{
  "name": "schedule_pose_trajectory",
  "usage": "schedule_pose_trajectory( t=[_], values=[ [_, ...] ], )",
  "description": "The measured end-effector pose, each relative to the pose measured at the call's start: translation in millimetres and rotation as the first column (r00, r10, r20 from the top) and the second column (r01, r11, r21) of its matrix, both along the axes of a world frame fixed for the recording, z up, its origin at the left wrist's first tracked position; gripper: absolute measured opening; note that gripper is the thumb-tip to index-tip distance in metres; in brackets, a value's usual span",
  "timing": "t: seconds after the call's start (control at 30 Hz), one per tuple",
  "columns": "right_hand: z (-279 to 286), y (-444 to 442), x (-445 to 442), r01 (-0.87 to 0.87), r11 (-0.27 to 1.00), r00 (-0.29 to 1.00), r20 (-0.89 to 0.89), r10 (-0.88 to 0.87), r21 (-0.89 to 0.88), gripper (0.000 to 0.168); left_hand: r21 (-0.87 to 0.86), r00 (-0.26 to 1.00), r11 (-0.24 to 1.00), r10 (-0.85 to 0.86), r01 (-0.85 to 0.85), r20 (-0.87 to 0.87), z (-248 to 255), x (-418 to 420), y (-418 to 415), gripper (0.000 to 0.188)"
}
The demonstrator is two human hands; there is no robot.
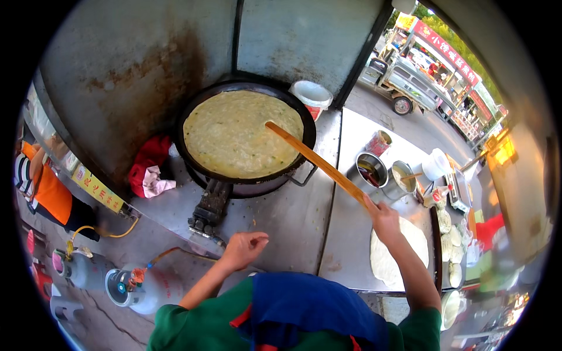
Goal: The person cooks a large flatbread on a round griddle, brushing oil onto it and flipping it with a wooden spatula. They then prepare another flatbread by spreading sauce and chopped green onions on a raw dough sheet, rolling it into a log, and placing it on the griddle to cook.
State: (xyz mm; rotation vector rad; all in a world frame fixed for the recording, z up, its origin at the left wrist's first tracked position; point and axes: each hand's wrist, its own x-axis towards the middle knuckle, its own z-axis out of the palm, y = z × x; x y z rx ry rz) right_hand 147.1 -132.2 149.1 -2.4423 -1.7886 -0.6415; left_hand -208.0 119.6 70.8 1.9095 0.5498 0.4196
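Observation:
My right hand [385,219] grips the near end of a long flat wooden stick [322,166]. The stick's far tip rests on or just over a large round flatbread [241,134] with green flecks, which nearly fills a black griddle pan [311,138]. In front of the pan's burner valve [210,208], my left hand [246,251] is raised with its fingers curled and nothing visible in it. Beneath my right forearm, a sheet of rolled-out dough [378,259] lies on the metal counter [285,223], partly hidden by the arm.
A metal pot of dark liquid [368,169] and another with a handled tool [399,179] stand right of the pan. Dough pieces [444,241] lie beyond a dark bar [435,245]. Gas cylinders [149,287] stand lower left. Red cloth [147,164] lies beside the pan.

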Motion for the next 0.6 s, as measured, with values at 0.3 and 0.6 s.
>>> schedule_pose_trajectory(
  t=[0.3,0.6],
  values=[
    [-13,14,-8,-0.017,0.995,0.997,-0.073,0.025,0.099,0.062,0.042,1.000,0.999,0.005,-0.005,-0.004,11,-4,0,0.024],
    [28,-99,-49,0.331,0.937,0.695,-0.701,-0.160,0.114,0.054,-0.127,0.994,0.989,-0.063,0.074,0.093,19,3,17,0.022]
  ],
)
